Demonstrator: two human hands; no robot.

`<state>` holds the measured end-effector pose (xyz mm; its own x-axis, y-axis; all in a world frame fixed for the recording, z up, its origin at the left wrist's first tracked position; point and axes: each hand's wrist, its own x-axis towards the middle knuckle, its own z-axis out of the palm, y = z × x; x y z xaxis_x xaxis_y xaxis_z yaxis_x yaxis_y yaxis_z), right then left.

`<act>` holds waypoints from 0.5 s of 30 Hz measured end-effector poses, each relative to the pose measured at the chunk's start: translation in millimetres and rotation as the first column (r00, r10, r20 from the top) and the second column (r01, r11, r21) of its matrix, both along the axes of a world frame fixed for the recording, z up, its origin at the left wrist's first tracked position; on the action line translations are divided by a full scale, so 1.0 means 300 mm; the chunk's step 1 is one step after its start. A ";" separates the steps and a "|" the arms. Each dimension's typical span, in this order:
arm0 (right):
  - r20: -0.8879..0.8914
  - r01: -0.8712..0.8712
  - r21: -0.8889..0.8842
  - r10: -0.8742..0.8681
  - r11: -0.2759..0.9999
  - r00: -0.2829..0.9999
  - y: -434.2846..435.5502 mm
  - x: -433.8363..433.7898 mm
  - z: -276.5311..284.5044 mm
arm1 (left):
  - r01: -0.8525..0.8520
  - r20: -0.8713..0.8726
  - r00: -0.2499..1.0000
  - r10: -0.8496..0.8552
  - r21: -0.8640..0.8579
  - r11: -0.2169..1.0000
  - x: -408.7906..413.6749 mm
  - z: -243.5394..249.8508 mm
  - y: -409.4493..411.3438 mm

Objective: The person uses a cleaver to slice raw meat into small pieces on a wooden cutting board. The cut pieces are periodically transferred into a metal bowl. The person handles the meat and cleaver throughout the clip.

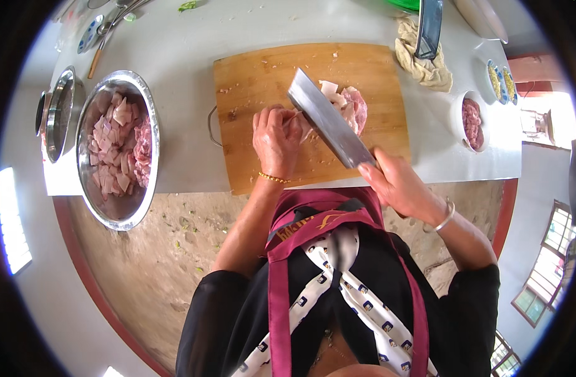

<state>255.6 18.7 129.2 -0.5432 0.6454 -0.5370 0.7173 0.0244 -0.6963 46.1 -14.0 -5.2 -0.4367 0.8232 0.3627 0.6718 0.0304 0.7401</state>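
My right hand (401, 186) grips the handle of a wide-bladed cleaver (332, 120), its blade slanting up and to the left over the wooden cutting board (250, 165). On the board's left half, my left hand (277, 136) has its fingers curled down on a pale strip of meat (305, 128). That strip reaches to the blade's left side. Just right of the blade lies a larger piece of raw pink meat with white fat (355, 108), partly hidden by the cleaver. Small scraps are scattered on the wood.
At left, a large steel bowl (149, 188) of cut pale pieces and minced meat overhangs the table edge, beside another metal bowl (62, 115). At right stand a white bowl (483, 141) of minced meat, small patterned dishes (502, 82) and a crumpled cloth (422, 70).
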 end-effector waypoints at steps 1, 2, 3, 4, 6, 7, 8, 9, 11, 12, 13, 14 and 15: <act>-0.015 -0.011 0.024 0.012 1.000 1.000 0.006 -0.004 0.008 | 0.013 0.014 1.000 -0.013 -0.030 0.999 -0.002 0.003 -0.001; -0.031 -0.024 0.049 0.025 0.999 0.999 0.013 -0.020 0.012 | 0.015 0.013 1.000 -0.015 -0.006 1.000 -0.004 0.002 0.003; -0.044 -0.022 0.068 0.025 0.997 0.999 0.009 -0.040 0.011 | 0.032 0.013 0.999 -0.032 0.012 0.999 -0.003 0.001 0.004; -0.020 -0.041 0.107 0.043 0.993 0.999 0.031 -0.081 -0.022 | 0.056 0.014 0.998 -0.057 0.027 0.998 0.001 0.001 0.001; -0.139 -0.010 0.213 0.040 0.977 0.989 0.080 -0.165 -0.122 | 0.063 0.020 0.998 -0.064 0.040 0.997 0.004 -0.007 0.010; -0.202 -0.001 0.267 0.056 0.964 0.978 0.092 -0.190 -0.144 | 0.053 0.019 0.998 -0.054 0.048 0.997 -0.003 -0.010 0.011; -0.157 -0.010 0.217 0.045 0.976 0.987 0.082 -0.174 -0.123 | 0.050 0.029 0.998 -0.051 0.021 0.999 -0.001 -0.010 0.006; -0.110 -0.026 0.165 0.045 0.986 0.993 0.063 -0.146 -0.088 | 0.034 0.023 0.999 -0.035 0.004 0.999 -0.007 -0.005 -0.004; -0.074 -0.038 0.104 0.046 0.994 0.996 0.025 -0.072 -0.062 | 0.011 0.017 1.000 -0.010 -0.023 1.000 -0.002 0.005 -0.008; -0.084 -0.039 0.088 0.046 0.995 0.995 -0.003 -0.032 -0.059 | 0.018 0.019 1.000 -0.017 -0.021 1.000 0.002 0.004 -0.010; -0.095 -0.040 0.072 0.047 0.997 0.994 -0.015 -0.017 -0.053 | 0.020 0.012 1.000 -0.020 -0.004 1.000 0.003 0.003 -0.007; -0.101 -0.053 0.149 0.069 0.987 0.992 -0.007 -0.036 -0.052 | 0.022 0.006 1.000 -0.022 0.012 1.000 0.003 0.001 0.002; -0.081 -0.011 0.100 0.019 0.995 0.997 0.009 -0.069 -0.071 | 0.050 -0.003 0.999 -0.049 0.016 0.999 0.008 -0.001 -0.003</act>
